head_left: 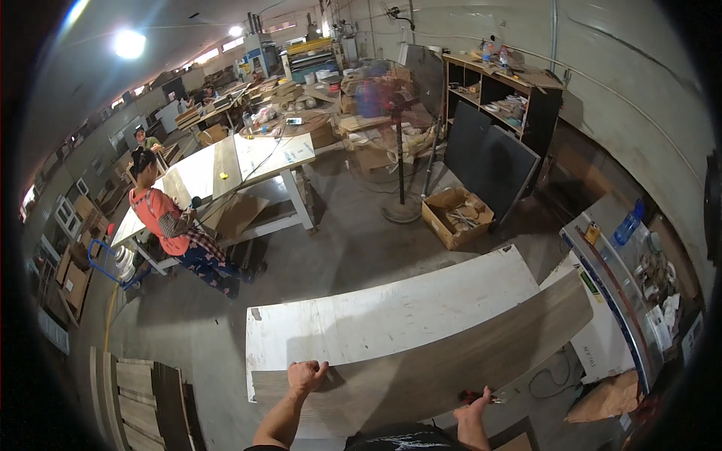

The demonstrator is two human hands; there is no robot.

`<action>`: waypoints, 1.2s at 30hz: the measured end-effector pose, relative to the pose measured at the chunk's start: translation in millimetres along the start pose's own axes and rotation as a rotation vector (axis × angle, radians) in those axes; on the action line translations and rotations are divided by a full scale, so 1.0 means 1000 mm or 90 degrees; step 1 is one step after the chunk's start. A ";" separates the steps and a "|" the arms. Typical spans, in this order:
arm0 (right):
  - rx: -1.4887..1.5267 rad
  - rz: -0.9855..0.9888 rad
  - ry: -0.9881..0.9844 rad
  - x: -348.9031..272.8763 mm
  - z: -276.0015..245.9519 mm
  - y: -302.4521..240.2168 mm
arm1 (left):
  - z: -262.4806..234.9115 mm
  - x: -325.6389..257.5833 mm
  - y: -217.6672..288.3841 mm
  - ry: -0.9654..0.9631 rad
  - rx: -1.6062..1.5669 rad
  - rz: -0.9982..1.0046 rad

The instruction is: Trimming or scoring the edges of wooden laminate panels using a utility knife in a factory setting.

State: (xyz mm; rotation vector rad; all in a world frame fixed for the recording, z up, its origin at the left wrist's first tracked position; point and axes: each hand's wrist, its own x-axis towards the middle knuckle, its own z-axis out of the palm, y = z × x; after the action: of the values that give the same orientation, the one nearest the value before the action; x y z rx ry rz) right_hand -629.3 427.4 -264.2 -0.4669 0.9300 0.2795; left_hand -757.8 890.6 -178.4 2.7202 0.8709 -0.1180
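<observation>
A long grey-brown wood-grain board (436, 357) lies in front of me, its far side over a white worktable (376, 308). Near the board's left end rests my left hand (307, 376), its fingers curled closed. Whatever that hand may hold is too small to make out. At the board's near edge, toward the right, my right hand (474, 413) is closed around a small red-and-black hand tool (471, 396) with a short metal tip. Part of the tool is hidden by the fingers, so its kind is unclear.
Stacked boards (143, 398) stand at lower left. On the right is a metal-edged bench (613, 278) with a blue bottle (630, 223). A cardboard box (457, 216) and a fan (398, 150) stand beyond. A co-worker (169, 218) stands at another long table (274, 154).
</observation>
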 end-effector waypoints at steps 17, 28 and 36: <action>-0.195 -0.194 0.123 0.027 0.011 0.097 | 0.033 0.103 -0.101 -0.010 0.017 0.229; -0.337 -0.341 0.202 0.029 -0.029 0.155 | 0.051 0.090 -0.152 -0.005 0.030 0.237; -0.418 -0.345 0.201 -0.031 -0.050 0.260 | 0.037 0.058 -0.218 0.028 -0.018 0.308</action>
State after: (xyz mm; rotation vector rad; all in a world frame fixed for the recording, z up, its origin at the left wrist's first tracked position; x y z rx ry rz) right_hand -792.2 626.3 -332.7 -1.3727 0.9667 0.0032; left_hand -837.2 1081.9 -275.7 2.8261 0.2034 0.0536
